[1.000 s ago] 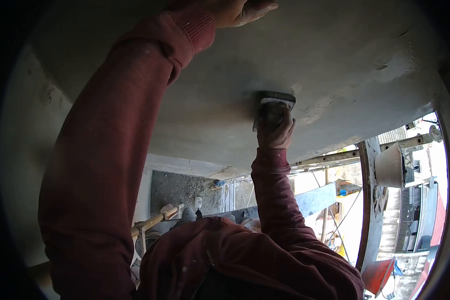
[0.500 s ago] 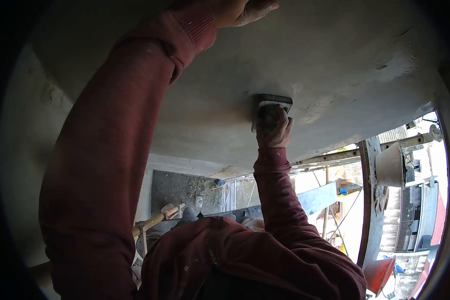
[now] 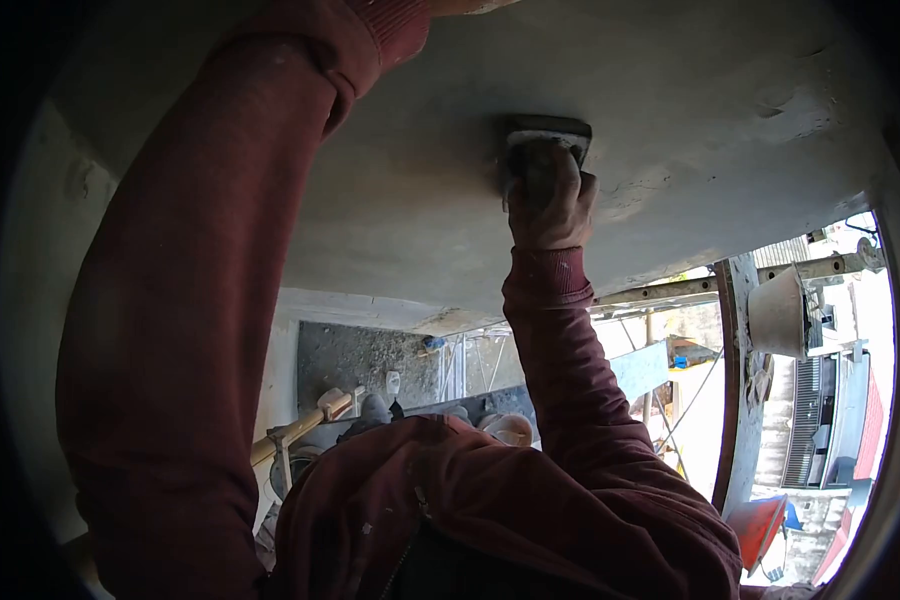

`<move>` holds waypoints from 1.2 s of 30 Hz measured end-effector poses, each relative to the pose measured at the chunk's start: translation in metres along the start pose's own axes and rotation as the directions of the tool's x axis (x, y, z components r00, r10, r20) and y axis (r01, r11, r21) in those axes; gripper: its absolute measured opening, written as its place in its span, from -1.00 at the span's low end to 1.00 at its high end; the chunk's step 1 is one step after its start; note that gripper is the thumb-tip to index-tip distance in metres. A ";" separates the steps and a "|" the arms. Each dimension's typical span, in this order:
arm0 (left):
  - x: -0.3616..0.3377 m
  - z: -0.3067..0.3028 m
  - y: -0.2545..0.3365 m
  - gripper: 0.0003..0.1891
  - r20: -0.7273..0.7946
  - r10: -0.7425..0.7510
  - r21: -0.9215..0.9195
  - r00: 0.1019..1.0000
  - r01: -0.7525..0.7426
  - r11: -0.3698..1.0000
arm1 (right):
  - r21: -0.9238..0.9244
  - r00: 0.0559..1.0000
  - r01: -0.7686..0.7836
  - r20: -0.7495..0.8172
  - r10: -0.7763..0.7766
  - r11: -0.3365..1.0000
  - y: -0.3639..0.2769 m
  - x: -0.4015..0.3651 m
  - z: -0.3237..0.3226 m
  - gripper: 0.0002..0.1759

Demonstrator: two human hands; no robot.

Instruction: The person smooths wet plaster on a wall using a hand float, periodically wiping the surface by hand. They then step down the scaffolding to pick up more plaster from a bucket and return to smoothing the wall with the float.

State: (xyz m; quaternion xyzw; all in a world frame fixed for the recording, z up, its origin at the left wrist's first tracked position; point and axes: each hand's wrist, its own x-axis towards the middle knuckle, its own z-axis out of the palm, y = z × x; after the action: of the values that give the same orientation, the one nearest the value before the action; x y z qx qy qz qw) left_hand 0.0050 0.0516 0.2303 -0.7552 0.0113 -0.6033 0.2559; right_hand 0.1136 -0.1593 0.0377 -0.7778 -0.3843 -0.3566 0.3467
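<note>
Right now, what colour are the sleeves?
The sleeves are dull dark red, clearest in the head view.

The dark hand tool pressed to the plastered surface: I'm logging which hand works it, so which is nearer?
Your right. The right hand grips the dark hand tool; the left hand is apart from it, mostly cut off at the view's top edge.

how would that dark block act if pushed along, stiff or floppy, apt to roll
The block looks stiff, its edges fairly straight. It is probably light, since the right hand grips it alone. Its flat, oblong shape should resist rolling.
</note>
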 end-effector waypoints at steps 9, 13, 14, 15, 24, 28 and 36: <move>-0.001 -0.002 0.000 -0.42 -0.003 0.019 0.001 1.000 -0.019 1.000 | -0.017 0.993 0.072 0.097 -0.070 0.997 -0.009 0.001 0.002 -0.28; 0.003 -0.004 -0.006 -0.42 0.022 0.006 -0.070 1.000 -0.004 0.998 | 0.037 0.998 0.055 0.026 -0.056 0.998 0.003 -0.007 0.000 -0.31; 0.003 -0.003 -0.005 -0.42 0.019 0.002 -0.042 1.000 -0.002 0.999 | -0.022 0.998 -0.064 0.018 0.064 0.998 0.002 -0.010 0.001 -0.33; 0.001 -0.001 -0.001 -0.41 0.017 0.000 -0.024 1.000 0.001 1.000 | -0.032 0.997 -0.075 0.032 0.076 0.997 -0.005 -0.009 0.001 -0.33; 0.000 0.002 -0.002 -0.43 0.002 0.001 0.018 1.000 -0.001 1.000 | -0.015 0.999 -0.026 0.028 0.026 1.000 -0.009 -0.009 0.009 -0.36; 0.003 0.000 -0.006 -0.42 -0.005 0.009 0.008 1.000 -0.009 1.000 | -0.011 0.997 0.041 0.068 -0.040 0.999 -0.003 -0.019 0.010 -0.32; 0.002 -0.004 -0.002 -0.41 0.024 0.016 -0.023 1.000 -0.015 1.000 | 0.015 0.980 0.035 -0.198 -0.031 0.999 0.020 0.018 -0.009 -0.27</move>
State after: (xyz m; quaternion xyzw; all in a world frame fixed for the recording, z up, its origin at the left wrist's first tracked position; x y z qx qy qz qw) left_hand 0.0011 0.0512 0.2331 -0.7653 0.0207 -0.5919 0.2521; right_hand 0.1358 -0.1694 0.0521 -0.7287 -0.3641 -0.4343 0.3846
